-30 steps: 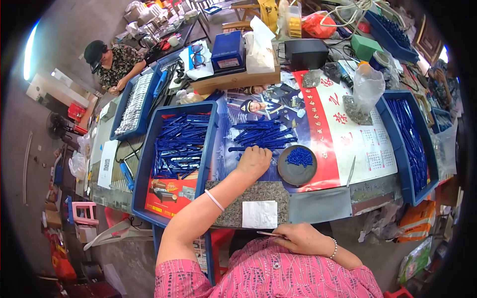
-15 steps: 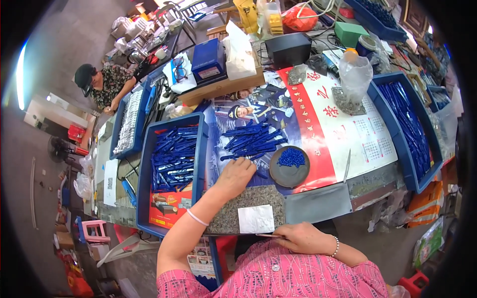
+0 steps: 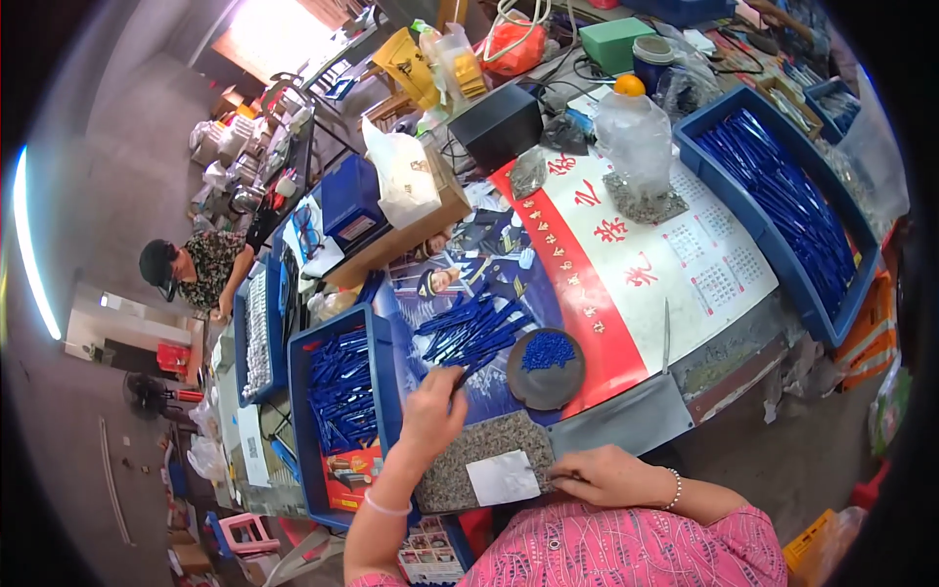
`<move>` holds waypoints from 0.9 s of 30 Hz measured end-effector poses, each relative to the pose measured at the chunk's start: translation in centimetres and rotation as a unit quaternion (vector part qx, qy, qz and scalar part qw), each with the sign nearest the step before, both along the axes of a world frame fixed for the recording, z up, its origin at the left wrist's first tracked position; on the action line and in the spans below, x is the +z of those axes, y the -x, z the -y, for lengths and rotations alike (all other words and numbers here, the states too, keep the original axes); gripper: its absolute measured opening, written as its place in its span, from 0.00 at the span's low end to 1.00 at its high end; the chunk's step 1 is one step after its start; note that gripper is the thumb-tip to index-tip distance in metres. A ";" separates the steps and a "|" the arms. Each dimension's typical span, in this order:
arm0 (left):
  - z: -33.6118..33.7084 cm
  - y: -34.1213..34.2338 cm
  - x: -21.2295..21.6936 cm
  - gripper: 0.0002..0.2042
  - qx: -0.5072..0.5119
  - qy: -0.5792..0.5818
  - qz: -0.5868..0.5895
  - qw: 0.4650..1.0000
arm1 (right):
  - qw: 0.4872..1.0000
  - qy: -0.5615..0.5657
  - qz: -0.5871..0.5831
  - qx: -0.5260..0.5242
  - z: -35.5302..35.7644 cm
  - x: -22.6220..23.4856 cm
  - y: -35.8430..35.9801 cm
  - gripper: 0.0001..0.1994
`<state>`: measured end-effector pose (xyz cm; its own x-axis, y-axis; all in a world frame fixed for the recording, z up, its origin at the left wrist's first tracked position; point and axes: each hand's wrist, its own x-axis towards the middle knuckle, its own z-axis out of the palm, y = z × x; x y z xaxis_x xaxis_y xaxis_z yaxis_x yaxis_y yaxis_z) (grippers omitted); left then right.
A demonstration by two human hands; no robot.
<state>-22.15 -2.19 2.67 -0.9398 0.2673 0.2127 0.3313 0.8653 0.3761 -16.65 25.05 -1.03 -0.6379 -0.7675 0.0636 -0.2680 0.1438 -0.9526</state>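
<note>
My left hand (image 3: 435,411) is closed with a slim dark-blue plastic piece between its fingers, just on the near side of a loose pile of such blue pieces (image 3: 474,328). Beside the pile lies a round grey dish (image 3: 543,393) with small blue beads (image 3: 549,349) in it. In front of me, a speckled stone slab (image 3: 455,455) bears a folded white paper (image 3: 503,477). My right hand (image 3: 616,476) rests at the slab's right corner, fingertips pinched together; what they hold is too small and hidden to name.
A blue tray (image 3: 386,382) of blue pieces stands to the left; another blue tray (image 3: 753,233) stands right. A pointed metal tool (image 3: 666,335) lies on the red-and-white calendar sheet (image 3: 626,333). At the far left sits another person (image 3: 210,269).
My left hand has drawn back from the pile toward the slab, a blue piece now in its fingers. My right hand stays by the slab's corner. The whole view has turned.
</note>
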 end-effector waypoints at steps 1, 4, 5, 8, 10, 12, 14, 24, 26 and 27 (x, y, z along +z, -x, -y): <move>-0.3 -0.8 0.3 0.10 0.000 -0.001 0.006 1.000 | 0.999 0.029 0.028 -0.029 0.0 -0.1 0.6 0.11; -2.7 -4.3 1.8 0.09 0.064 -0.249 0.173 0.951 | 0.980 0.058 0.146 -0.124 -0.1 0.7 1.2 0.13; -3.4 -6.0 2.0 0.10 0.086 -0.306 0.241 0.917 | 0.968 0.087 0.188 -0.142 0.1 0.6 1.3 0.14; -5.4 -8.8 1.8 0.10 0.061 -0.341 0.304 0.887 | 0.939 0.167 0.270 -0.135 1.0 1.1 1.9 0.15; -6.3 -10.0 1.0 0.10 0.033 -0.338 0.294 0.893 | 0.940 0.161 0.277 -0.115 1.5 1.4 2.0 0.14; -6.6 -10.9 0.5 0.10 0.019 -0.310 0.285 0.907 | 0.942 0.153 0.287 -0.083 2.1 1.6 2.0 0.13; -6.8 -11.6 0.5 0.10 0.028 -0.340 0.298 0.892 | 0.944 0.122 0.296 -0.076 2.2 2.2 1.9 0.11; -6.6 -13.4 -0.8 0.14 0.035 -0.277 0.137 0.951 | 0.902 0.146 0.359 -0.192 2.9 3.0 0.2 0.07; -6.3 -13.6 -1.4 0.14 0.030 -0.241 0.093 0.965 | 0.907 0.140 0.351 -0.183 3.1 3.3 0.0 0.07; -6.2 -13.6 -1.3 0.14 0.039 -0.247 0.071 0.966 | 0.908 0.141 0.354 -0.173 3.3 3.6 0.0 0.05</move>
